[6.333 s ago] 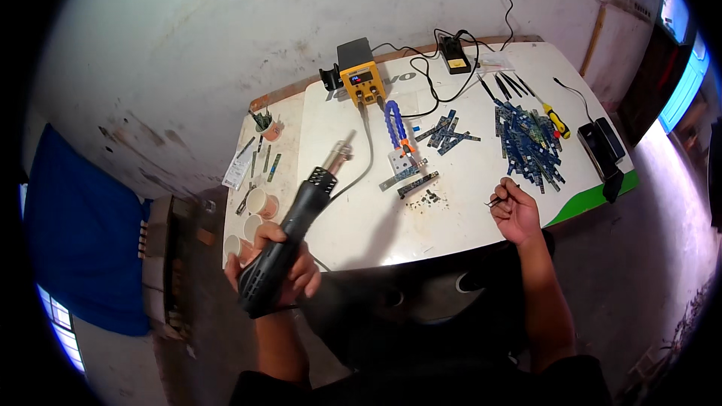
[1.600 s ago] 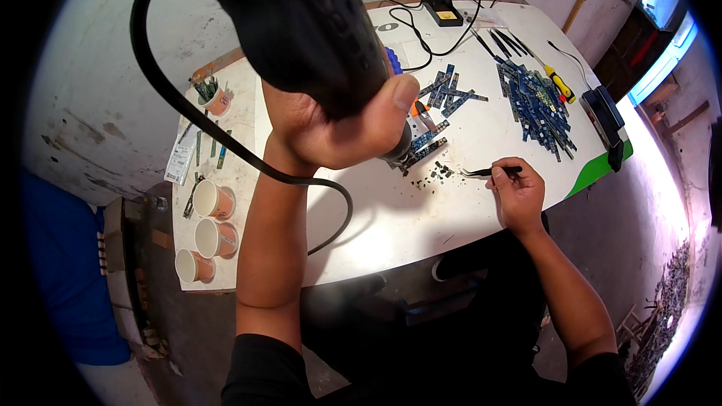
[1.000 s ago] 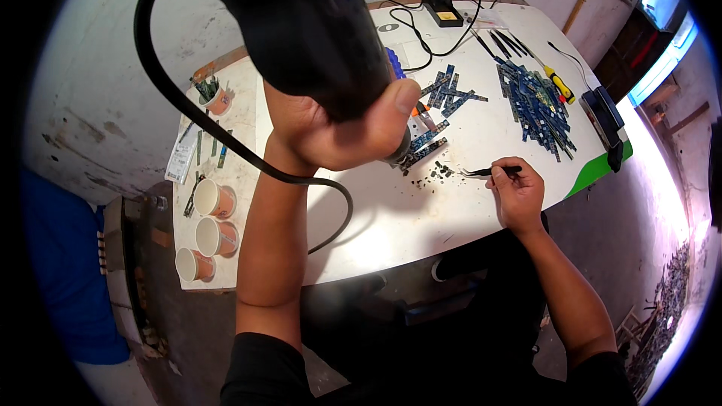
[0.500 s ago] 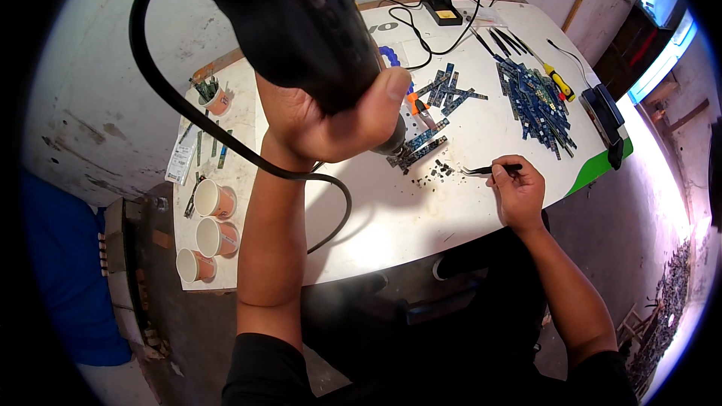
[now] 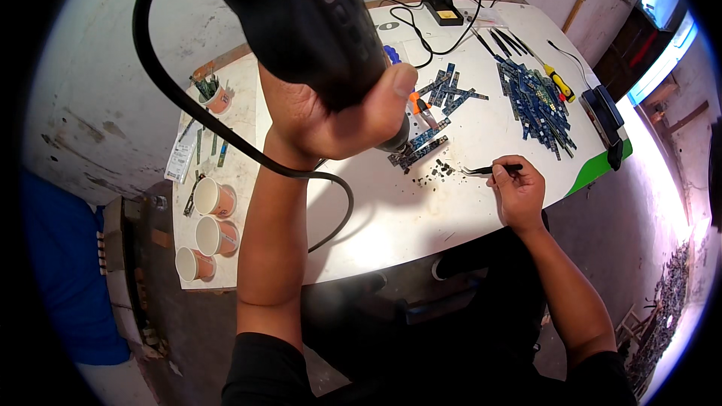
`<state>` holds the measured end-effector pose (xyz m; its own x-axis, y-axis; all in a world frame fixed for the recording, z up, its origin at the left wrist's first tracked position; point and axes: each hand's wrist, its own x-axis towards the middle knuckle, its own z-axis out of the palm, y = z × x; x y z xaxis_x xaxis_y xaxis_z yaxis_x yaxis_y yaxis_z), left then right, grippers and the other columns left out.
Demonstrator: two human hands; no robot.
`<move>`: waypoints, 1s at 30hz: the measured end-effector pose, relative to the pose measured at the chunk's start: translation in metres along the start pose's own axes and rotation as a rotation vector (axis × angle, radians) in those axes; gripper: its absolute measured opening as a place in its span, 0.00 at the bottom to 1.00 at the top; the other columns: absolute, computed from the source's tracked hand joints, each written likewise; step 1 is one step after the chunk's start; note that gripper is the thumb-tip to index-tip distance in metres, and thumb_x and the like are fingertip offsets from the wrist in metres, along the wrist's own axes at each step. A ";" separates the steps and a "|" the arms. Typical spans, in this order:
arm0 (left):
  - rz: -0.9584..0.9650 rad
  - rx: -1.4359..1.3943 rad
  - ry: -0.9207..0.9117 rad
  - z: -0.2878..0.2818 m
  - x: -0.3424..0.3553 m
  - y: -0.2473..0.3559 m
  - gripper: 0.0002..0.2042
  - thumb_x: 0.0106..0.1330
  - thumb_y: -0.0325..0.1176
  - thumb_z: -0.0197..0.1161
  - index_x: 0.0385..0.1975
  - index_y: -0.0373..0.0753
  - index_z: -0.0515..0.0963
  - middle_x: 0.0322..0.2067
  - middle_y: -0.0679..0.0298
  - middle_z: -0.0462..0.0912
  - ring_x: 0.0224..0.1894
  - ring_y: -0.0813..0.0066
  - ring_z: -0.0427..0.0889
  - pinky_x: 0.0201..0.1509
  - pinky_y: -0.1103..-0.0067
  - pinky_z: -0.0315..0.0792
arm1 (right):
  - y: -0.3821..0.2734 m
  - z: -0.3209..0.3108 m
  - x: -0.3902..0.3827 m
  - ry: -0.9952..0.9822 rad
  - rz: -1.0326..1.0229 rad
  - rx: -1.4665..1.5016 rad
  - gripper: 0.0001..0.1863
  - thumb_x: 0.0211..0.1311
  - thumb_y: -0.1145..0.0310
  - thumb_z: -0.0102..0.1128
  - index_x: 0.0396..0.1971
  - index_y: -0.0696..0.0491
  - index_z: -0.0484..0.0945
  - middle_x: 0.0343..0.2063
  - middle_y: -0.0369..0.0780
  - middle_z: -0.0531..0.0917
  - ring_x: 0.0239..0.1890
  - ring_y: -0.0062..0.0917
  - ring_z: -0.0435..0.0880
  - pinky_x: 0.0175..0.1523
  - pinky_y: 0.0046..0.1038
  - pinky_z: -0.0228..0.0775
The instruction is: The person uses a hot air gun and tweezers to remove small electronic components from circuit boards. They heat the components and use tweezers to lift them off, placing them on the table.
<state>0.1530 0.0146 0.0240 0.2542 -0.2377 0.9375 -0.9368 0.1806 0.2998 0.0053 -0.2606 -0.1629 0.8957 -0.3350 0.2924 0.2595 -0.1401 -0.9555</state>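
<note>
My left hand (image 5: pixel 338 124) is wrapped round a black hot air gun (image 5: pixel 308 30) held high, its narrow end slanting down over a few narrow circuit board strips (image 5: pixel 423 154). Between the fingers of my right hand (image 5: pixel 520 199) is a pair of black curved-tip tweezers (image 5: pixel 481 171), resting low over the table. The tweezer tips lie just right of a scatter of tiny dark components (image 5: pixel 429 176). Part of the strips is hidden behind the gun's end. An orange-and-black tool (image 5: pixel 421 105) lies behind them.
Strips lie in a small group (image 5: pixel 450 90) and a big heap (image 5: pixel 532 105). Beyond are a soldering iron stand (image 5: pixel 441 6), dark tweezers (image 5: pixel 508 41) and a yellow screwdriver (image 5: pixel 558 83). Paper cups (image 5: pixel 216 197) line the left side. The gun's black cable (image 5: pixel 226 139) loops over my left forearm.
The hot air gun and my left hand have shifted slightly to the right. My right hand and the tweezers have stayed nearly still.
</note>
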 end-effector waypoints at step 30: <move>0.095 0.010 -0.095 0.000 0.001 0.000 0.13 0.61 0.22 0.61 0.45 0.32 0.71 0.26 0.57 0.80 0.28 0.71 0.79 0.34 0.74 0.79 | 0.001 -0.001 0.000 0.009 0.005 -0.012 0.05 0.72 0.78 0.61 0.43 0.63 0.80 0.30 0.36 0.82 0.31 0.16 0.81 0.39 0.19 0.72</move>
<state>0.1530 0.0142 0.0246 0.1403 -0.3094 0.9405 -0.9581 0.1973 0.2078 0.0050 -0.2614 -0.1639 0.8937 -0.3440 0.2881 0.2507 -0.1497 -0.9564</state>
